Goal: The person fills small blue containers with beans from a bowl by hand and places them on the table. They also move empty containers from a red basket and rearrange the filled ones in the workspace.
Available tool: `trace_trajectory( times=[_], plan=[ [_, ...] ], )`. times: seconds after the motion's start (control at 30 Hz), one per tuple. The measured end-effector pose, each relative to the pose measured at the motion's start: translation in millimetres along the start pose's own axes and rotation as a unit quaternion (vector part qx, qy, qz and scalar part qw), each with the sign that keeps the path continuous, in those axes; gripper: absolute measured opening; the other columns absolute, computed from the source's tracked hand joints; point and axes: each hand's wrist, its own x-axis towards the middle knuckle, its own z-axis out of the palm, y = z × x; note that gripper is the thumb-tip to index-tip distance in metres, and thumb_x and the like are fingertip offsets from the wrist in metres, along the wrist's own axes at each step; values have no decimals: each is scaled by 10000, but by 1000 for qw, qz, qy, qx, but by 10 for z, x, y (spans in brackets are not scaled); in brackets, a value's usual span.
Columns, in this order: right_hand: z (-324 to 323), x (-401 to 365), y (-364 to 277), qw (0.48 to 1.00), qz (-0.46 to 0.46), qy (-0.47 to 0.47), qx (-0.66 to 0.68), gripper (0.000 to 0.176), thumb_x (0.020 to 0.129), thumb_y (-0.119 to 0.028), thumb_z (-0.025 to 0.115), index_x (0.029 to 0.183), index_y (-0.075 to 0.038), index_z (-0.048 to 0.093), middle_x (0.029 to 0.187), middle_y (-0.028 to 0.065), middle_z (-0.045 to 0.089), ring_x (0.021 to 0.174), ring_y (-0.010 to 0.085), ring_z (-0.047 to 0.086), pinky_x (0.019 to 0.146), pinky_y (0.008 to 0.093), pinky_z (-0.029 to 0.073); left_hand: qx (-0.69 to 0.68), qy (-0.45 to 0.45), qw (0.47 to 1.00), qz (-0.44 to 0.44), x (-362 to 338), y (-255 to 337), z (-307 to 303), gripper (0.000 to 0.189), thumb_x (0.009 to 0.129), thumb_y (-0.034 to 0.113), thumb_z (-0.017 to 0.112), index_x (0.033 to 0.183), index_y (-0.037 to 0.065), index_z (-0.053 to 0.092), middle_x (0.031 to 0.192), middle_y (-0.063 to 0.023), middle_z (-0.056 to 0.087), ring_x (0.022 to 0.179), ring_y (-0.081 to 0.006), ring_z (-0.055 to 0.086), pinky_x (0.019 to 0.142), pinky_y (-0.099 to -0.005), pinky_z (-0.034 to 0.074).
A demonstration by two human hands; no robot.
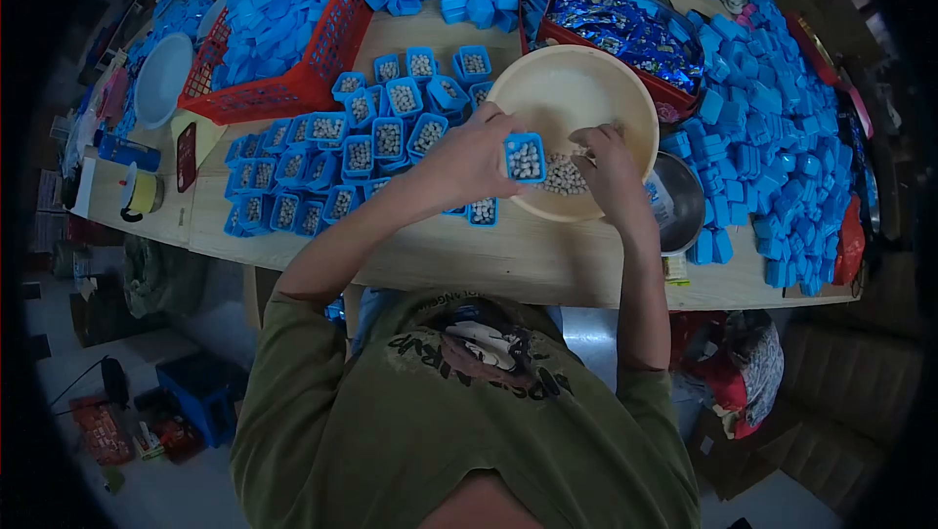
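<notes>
My left hand [476,153] grips a small blue plastic box [525,159] holding pale round beads, at the left rim of a cream basin [508,80]. Inside the basin, my right hand [608,169] bends its fingers down at a pile of the same pale beads [564,175]. Its fingertips are partly hidden, so whatever they pinch does not show. Many more filled blue boxes [388,140] stand in rows and stacks left of the basin, some just behind my left forearm.
A red crate [303,89] of blue box parts stands at the back left. Behind the basin sits a red-rimmed container of shiny blue packets [616,26]. A metal bowl [696,202] touches the right side, near heaped closed blue boxes [752,138]. A phone [186,156] lies left.
</notes>
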Motion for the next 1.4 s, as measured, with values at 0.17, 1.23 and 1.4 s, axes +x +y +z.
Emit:
trace_trajectory(
  times=[0.17,1.23,1.4],
  plan=[
    [36,-144,108,988,-39,-74,-127,251,752,-6,610,1003,12,608,1042,197,564,1071,381,521,953,445,419,-26,-89,995,-19,-462,-75,-35,651,639,70,813,1215,46,511,1104,-87,462,771,-210,574,675,-348,496],
    [637,67,-32,968,-77,-73,-226,223,789,-41,539,1005,-76,579,1045,151,475,1038,341,505,775,444,515,416,174,886,-113,1652,-2529,-1217,210,852,129,575,1053,81,608,1173,-179,469,971,-354,595,749,-463,554],
    [584,86,98,986,-83,-47,-135,217,743,42,558,942,-38,591,1017,151,526,1000,335,549,806,423,498,435,172,874,-135,1757,-2707,-1176,148,826,144,627,958,75,631,1183,-175,452,1017,-338,574,735,-453,562]
  ],
)
